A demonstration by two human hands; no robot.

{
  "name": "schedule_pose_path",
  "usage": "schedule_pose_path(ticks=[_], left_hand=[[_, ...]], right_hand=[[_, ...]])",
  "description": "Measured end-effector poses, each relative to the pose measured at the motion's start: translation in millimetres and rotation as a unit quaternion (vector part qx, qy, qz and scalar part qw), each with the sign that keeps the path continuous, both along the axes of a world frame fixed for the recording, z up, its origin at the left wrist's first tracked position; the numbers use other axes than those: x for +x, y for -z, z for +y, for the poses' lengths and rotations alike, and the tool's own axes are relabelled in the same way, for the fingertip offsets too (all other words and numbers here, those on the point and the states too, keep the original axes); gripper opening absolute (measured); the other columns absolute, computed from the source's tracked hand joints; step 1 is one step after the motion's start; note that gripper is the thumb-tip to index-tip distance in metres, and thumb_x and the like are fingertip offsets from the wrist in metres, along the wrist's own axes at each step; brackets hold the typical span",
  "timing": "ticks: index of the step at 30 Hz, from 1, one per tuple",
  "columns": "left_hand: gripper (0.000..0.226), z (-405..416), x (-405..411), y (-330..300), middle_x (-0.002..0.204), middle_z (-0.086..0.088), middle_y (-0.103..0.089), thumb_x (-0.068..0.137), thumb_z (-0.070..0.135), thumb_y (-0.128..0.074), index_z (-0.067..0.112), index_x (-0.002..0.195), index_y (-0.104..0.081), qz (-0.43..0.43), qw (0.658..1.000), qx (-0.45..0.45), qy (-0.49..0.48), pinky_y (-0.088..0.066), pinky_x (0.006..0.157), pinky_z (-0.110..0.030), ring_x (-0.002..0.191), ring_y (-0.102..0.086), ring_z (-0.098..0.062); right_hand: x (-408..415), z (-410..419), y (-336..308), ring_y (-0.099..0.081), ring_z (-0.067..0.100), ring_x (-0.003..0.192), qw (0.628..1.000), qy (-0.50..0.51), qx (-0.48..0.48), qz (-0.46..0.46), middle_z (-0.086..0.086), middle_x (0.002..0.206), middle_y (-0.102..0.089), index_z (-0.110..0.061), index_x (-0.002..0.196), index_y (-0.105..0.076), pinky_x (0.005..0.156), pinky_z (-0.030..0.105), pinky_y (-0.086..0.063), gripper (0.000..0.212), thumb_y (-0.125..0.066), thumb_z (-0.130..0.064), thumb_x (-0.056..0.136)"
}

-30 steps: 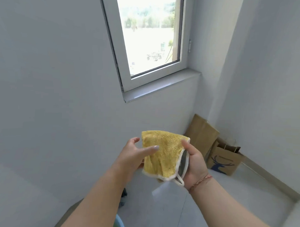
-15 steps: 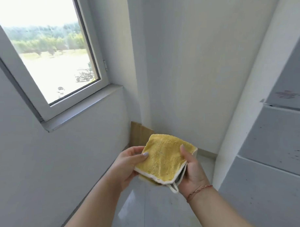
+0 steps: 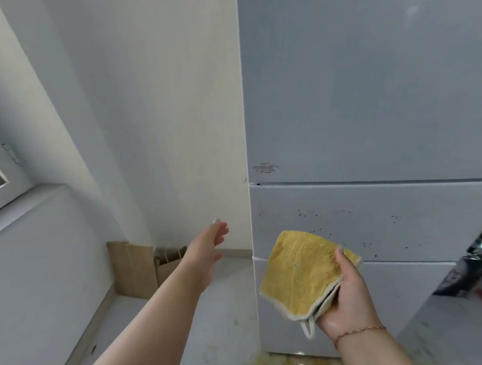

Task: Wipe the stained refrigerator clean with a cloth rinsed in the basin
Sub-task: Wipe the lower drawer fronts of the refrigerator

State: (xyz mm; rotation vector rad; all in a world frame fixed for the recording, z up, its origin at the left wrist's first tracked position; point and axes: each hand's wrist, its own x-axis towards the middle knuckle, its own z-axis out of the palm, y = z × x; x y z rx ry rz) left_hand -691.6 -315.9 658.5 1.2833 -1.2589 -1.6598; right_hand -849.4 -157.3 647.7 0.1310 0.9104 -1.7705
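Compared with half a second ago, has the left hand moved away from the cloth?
Yes. The left hand has let go of the yellow cloth and now reaches open, left of the refrigerator edge; the right hand alone holds the cloth.

A bare corner of a home kitchen.
A tall white refrigerator (image 3: 372,132) stands against plain walls beside a window sill (image 3: 23,202), with paper bags (image 3: 138,271) on the floor.

Our left hand (image 3: 209,245) reaches forward, fingers loose and empty; our right hand (image 3: 348,292) grips the folded cloth (image 3: 299,274).
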Motion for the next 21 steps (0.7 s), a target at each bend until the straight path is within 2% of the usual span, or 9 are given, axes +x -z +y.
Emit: schedule_pose_path(ticks=[5, 9, 11, 15, 17, 19, 21], left_hand=[[0.047, -22.4, -76.8, -26.8, 0.134, 0.003, -0.054, 0.101, 0.043, -0.038, 0.014, 0.135, -0.051, 0.016, 0.998, -0.029, -0.053, -0.031, 0.111, -0.041, 0.129, -0.043, -0.016], [0.05, -38.7, -110.3, -33.4, 0.133, 0.004, -0.054, 0.1, 0.049, -0.034, 0.014, 0.128, -0.056, 0.018, 0.994, -0.035, -0.098, -0.027, 0.111, -0.039, 0.129, -0.042, -0.015], [0.052, -45.7, -122.8, -30.8, 0.13, 0.004, -0.057, 0.099, 0.053, -0.032, 0.016, 0.123, -0.059, 0.011, 0.994, -0.032, -0.106, -0.027, 0.109, -0.038, 0.125, -0.046, -0.013], [0.046, -43.3, -140.2, -24.9, 0.108, 0.0, -0.06, 0.1, 0.051, -0.028, 0.022, 0.09, -0.062, -0.012, 0.988, -0.054, -0.142, -0.03, 0.099, -0.031, 0.104, -0.05, -0.015], [0.047, -38.4, -141.9, -24.1, 0.108, -0.001, -0.059, 0.101, 0.049, -0.026, 0.019, 0.096, -0.063, -0.015, 0.984, -0.065, -0.164, -0.029, 0.095, -0.027, 0.103, -0.049, -0.015], [0.05, -32.5, -142.3, -27.1, 0.107, -0.001, -0.06, 0.101, 0.049, -0.025, 0.017, 0.108, -0.063, -0.018, 0.981, -0.068, -0.181, -0.029, 0.093, -0.028, 0.103, -0.048, -0.017], [0.054, -23.5, -141.0, -27.1, 0.101, -0.004, -0.06, 0.1, 0.051, -0.023, 0.017, 0.109, -0.064, -0.041, 0.978, -0.074, -0.192, -0.032, 0.09, -0.031, 0.098, -0.048, -0.022]], right_hand=[[-76.1, 11.0, -13.0, -0.065, 0.033, 0.1, 0.998, 0.058, 0.002, 0.03, 0.012, 0.104, -0.073, -0.016, 0.113, -0.066, 0.081, 0.051, -0.051, 0.041, -0.062, -0.045, 0.085], [-121.1, 20.3, -18.5, -0.064, 0.032, 0.101, 0.996, 0.086, -0.005, 0.034, 0.01, 0.108, -0.071, -0.017, 0.115, -0.066, 0.08, 0.049, -0.051, 0.041, -0.062, -0.045, 0.085], [-142.8, 27.8, -21.5, -0.064, 0.032, 0.103, 0.994, 0.103, -0.009, 0.04, 0.009, 0.111, -0.07, -0.019, 0.118, -0.065, 0.083, 0.05, -0.05, 0.042, -0.063, -0.044, 0.084], [-180.8, 42.7, -30.9, -0.065, 0.028, 0.098, 0.986, 0.15, -0.001, 0.065, 0.006, 0.106, -0.07, -0.02, 0.11, -0.066, 0.077, 0.046, -0.051, 0.034, -0.061, -0.044, 0.086], [-194.8, 49.4, -34.3, -0.065, 0.025, 0.095, 0.982, 0.175, 0.002, 0.072, 0.003, 0.101, -0.07, -0.022, 0.103, -0.067, 0.072, 0.043, -0.051, 0.03, -0.058, -0.046, 0.088], [-209.3, 56.9, -37.2, -0.065, 0.024, 0.095, 0.976, 0.203, 0.005, 0.079, 0.002, 0.103, -0.069, -0.023, 0.106, -0.066, 0.071, 0.042, -0.051, 0.032, -0.057, -0.049, 0.088], [-224.8, 64.6, -40.9, -0.065, 0.022, 0.095, 0.968, 0.233, 0.007, 0.092, 0.0, 0.105, -0.069, -0.026, 0.106, -0.066, 0.073, 0.042, -0.051, 0.031, -0.056, -0.051, 0.089]])
